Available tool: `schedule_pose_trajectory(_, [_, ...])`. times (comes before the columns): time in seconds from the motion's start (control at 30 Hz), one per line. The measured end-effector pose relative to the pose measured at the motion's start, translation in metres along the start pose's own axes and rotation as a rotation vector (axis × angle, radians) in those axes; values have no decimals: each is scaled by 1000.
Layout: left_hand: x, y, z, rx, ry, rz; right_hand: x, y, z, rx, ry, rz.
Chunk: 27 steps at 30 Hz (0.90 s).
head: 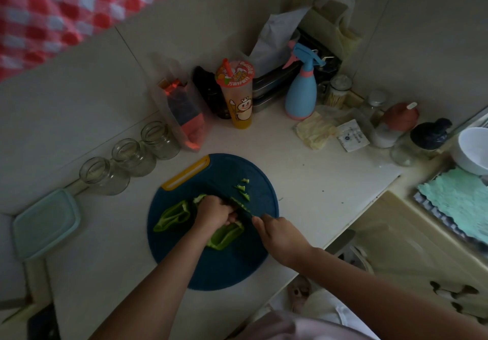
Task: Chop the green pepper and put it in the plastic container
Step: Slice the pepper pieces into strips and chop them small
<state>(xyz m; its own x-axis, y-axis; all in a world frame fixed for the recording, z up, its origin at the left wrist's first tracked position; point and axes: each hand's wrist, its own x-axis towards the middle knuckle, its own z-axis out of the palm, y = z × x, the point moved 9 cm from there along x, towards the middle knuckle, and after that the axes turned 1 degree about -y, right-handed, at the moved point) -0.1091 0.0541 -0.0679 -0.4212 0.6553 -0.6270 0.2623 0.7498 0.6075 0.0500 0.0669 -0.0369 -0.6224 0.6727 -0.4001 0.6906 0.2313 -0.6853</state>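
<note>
Two pieces of green pepper lie on a round dark blue cutting board (227, 265): one opened half (174, 215) at the left and another piece (225, 235) under my hands. My left hand (215, 211) is curled over a strip of pepper, holding it down. My right hand (280, 236) grips a dark knife (241, 206) whose blade rests across the pepper beside my left fingers. A few small chopped bits (243, 189) lie past the blade. The plastic container (45, 223), pale teal with its lid on, stands at the left of the counter.
Three empty glass jars (129, 158) line the wall left of the board. Behind it stand a snack bag (184, 112), a drink cup (237, 96) and a blue spray bottle (302, 88). Jars, a white bowl (472, 152) and a green cloth (456, 202) sit at the right. The counter edge runs just right of the board.
</note>
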Motion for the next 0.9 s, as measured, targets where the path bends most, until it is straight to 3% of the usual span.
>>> schedule_pose_trajectory(0.73, [1,7,1,48,-32,37,20,-10,5,-151,-56,1])
schedule_pose_trajectory(0.9, [3,-3,4,-59,-122,-62,39,-16,-8,26,-18,-12])
